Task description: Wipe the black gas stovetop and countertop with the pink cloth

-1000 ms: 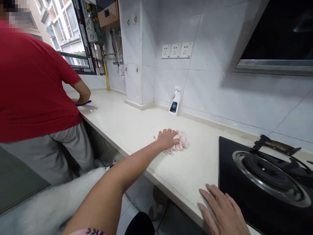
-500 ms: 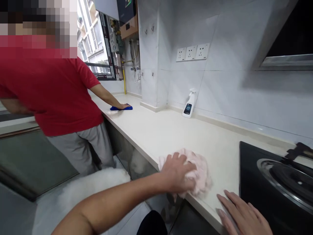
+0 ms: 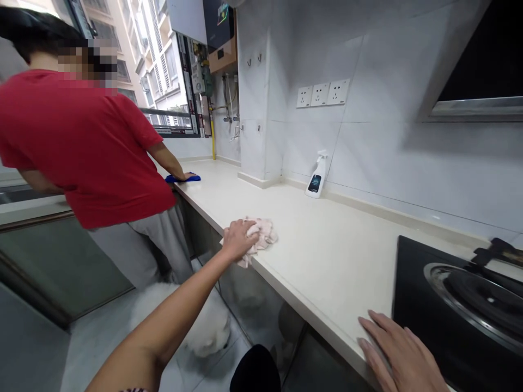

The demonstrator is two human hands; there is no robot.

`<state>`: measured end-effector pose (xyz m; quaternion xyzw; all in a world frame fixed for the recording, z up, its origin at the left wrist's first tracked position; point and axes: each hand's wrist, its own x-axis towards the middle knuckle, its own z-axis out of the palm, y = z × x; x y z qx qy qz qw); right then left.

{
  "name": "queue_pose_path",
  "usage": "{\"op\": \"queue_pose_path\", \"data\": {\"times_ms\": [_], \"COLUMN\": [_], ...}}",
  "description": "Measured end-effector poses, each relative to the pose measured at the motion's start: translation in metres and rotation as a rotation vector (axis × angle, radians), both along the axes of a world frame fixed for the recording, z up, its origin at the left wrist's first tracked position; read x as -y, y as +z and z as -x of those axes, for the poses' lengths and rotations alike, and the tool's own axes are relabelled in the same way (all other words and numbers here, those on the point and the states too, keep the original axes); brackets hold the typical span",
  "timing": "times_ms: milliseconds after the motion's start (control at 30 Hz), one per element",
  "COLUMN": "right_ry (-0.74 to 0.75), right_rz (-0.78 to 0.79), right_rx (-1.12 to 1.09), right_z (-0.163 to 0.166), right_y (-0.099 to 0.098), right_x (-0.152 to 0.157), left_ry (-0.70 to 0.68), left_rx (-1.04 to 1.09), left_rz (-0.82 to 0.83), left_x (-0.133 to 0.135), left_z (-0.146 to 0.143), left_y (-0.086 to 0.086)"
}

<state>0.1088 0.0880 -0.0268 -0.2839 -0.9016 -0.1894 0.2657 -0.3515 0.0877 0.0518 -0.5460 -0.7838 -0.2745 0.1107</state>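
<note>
My left hand (image 3: 238, 240) presses a crumpled pink cloth (image 3: 263, 234) against the front edge of a cream countertop (image 3: 327, 245), its fingers curled over the fabric. My right hand (image 3: 398, 354) lies flat and empty on the counter near the bottom of the view, just beside a black gas hob (image 3: 461, 305). Farther along, a co-worker in a red T-shirt (image 3: 81, 141) has one hand on a blue cloth (image 3: 182, 177).
A white spray bottle (image 3: 316, 178) stands against the tiled wall below a row of wall sockets (image 3: 321, 93). A range hood (image 3: 474, 65) hangs above the hob. A white fluffy dog (image 3: 204, 326) is on the floor below the counter.
My left hand and the pink cloth have moved along the counter's front edge toward the co-worker. The blue cloth has shifted slightly left. My right hand stays flat on the counter.
</note>
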Motion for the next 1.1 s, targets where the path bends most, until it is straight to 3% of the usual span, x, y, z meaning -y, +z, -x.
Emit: {"op": "queue_pose_path", "data": {"times_ms": [67, 167, 367, 433, 500, 600, 700, 767, 833, 967, 1100], "right_ry": [-0.035, -0.001, 0.069, 0.044, 0.047, 0.068, 0.085, 0.139, 0.176, 0.106, 0.019], "right_rz": [-0.009, 0.018, 0.164, 0.206, 0.244, 0.318, 0.326, 0.306, 0.322, 0.328, 0.336], "right_rx": [-0.068, -0.104, -0.255, -0.356, -0.470, -0.627, -0.648, -0.560, -0.452, -0.251, -0.086], "right_z": [0.007, 0.011, 0.017, 0.022, 0.025, 0.023, 0.024, 0.031, 0.045, 0.087, 0.143], "right_y": [-0.002, -0.006, -0.004, 0.004, 0.014, 0.029, 0.039, 0.040, 0.036, 0.029, 0.044], "right_x": [0.003, 0.004, 0.005, 0.010, 0.017, 0.025, 0.031, 0.034, 0.037, 0.042, 0.046], "left_ry": [0.082, 0.159, 0.172, 0.124, 0.002, -0.180, -0.331, -0.391, -0.437, -0.474, -0.469], "left_rx": [0.006, 0.004, -0.012, -0.007, 0.050, 0.092, 0.061, 0.014, -0.038, -0.106, -0.118], "left_rz": [-0.088, -0.226, -0.450, -0.522, -0.664, -0.732, -0.763, -0.802, -0.843, -0.718, -0.576], "left_x": [0.003, 0.009, 0.024, 0.032, 0.042, 0.058, 0.069, 0.071, 0.070, 0.066, 0.068], "left_z": [0.003, -0.018, -0.113, -0.153, -0.197, -0.256, -0.288, -0.287, -0.269, -0.200, -0.133], "left_y": [-0.006, -0.020, -0.057, -0.068, -0.077, -0.089, -0.100, -0.106, -0.112, -0.123, -0.125]}}
